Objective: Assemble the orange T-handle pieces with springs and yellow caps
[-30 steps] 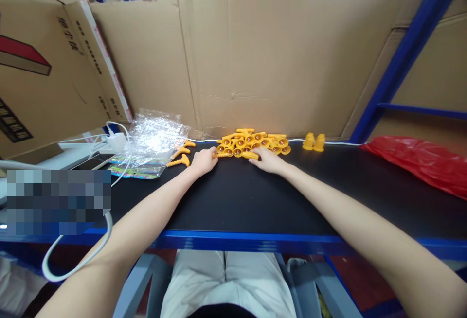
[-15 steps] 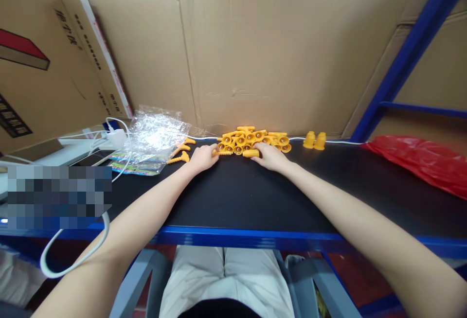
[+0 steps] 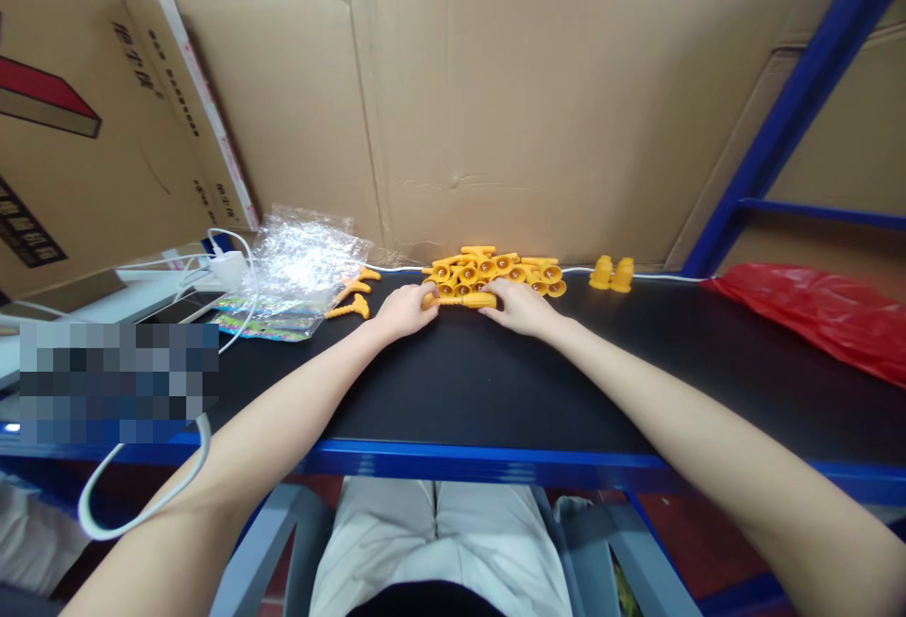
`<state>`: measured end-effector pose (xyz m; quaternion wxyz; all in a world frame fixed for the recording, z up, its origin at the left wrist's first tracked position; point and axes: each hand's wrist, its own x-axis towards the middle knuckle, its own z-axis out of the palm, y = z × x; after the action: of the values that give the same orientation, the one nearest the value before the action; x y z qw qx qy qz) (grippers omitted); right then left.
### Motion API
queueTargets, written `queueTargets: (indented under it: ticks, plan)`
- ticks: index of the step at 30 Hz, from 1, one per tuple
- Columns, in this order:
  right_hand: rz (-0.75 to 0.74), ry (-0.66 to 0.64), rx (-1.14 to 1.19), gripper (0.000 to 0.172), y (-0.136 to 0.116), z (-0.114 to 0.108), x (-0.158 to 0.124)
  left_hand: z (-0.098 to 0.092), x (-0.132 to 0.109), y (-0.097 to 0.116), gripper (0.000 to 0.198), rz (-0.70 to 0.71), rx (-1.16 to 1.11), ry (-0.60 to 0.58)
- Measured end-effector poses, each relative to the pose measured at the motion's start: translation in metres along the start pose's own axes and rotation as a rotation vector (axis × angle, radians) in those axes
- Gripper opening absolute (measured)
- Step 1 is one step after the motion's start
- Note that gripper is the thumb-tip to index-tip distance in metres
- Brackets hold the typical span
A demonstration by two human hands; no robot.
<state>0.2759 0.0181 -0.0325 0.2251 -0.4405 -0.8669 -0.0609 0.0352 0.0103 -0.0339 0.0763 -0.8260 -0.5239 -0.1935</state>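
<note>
My left hand (image 3: 409, 310) is closed on a yellow screw-shaped piece (image 3: 447, 301), whose threaded end points right. Closed on a yellow cylindrical piece (image 3: 479, 300) is my right hand (image 3: 522, 308). The two pieces meet end to end just above the black tabletop; how far one sits inside the other cannot be made out. Right behind them lies a pile of yellow cup-shaped parts (image 3: 486, 266) with their round openings facing me. A few yellow T-shaped pieces (image 3: 352, 307) rest to the left of my left hand.
Two yellow cups (image 3: 601, 273) stand right of the pile. Clear plastic bags (image 3: 301, 263) and white cables (image 3: 227, 270) are at the left. A red plastic bag (image 3: 821, 310) lies at the right. Cardboard (image 3: 552, 108) walls the back of the black table (image 3: 495, 391).
My left hand has moved slightly right and my right hand slightly left. The gap between the two held yellow pieces has closed, and they now touch.
</note>
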Motion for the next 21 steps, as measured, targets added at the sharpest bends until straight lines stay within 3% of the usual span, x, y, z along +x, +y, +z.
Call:
queueTargets:
  ticks: [7, 15, 21]
  plan:
    - [-0.063, 0.022, -0.012, 0.029, -0.0004, -0.0048, -0.0003, -0.0008, -0.0006, 0.0031, 0.027, -0.028, -0.039, 0.0]
    - [-0.019, -0.019, -0.026, 0.031, -0.0031, -0.0081, -0.0025, -0.0028, -0.0005, 0.0029, 0.029, -0.004, -0.04, -0.008]
    - [0.059, -0.069, 0.219, 0.041, 0.0025, -0.0058, -0.0001, -0.0057, -0.0013, 0.0026, 0.028, 0.031, -0.024, -0.01]
